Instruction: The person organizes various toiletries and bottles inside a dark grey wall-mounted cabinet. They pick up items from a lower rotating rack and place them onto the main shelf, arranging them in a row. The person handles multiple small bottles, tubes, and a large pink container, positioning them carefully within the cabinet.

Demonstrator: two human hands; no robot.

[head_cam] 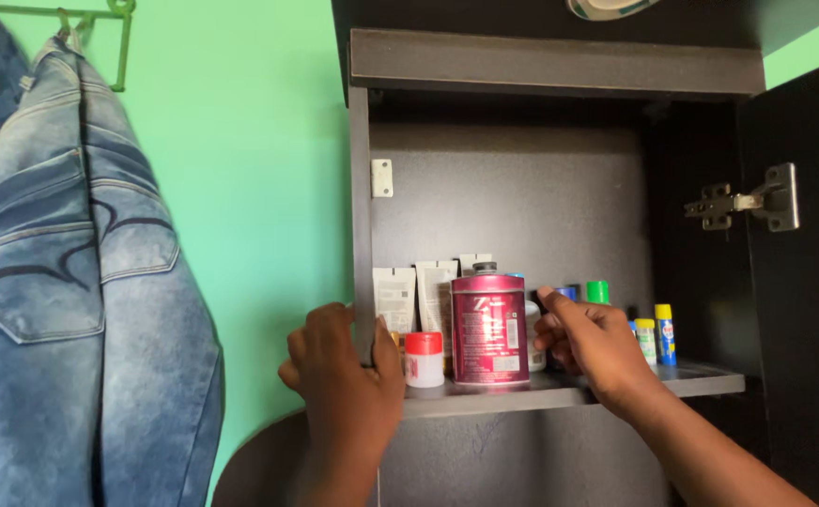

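The left hand [344, 376] wraps its fingers around the left side wall of an open dark cabinet [361, 235], thumb resting near a small white jar with a red lid [424, 360]. The right hand [590, 345], fingers curled, touches the right side of a dark red tin [489, 329] standing on the shelf [701, 380], with white tubes [416, 293] behind it. Blue jeans [62, 282] hang against the green wall.
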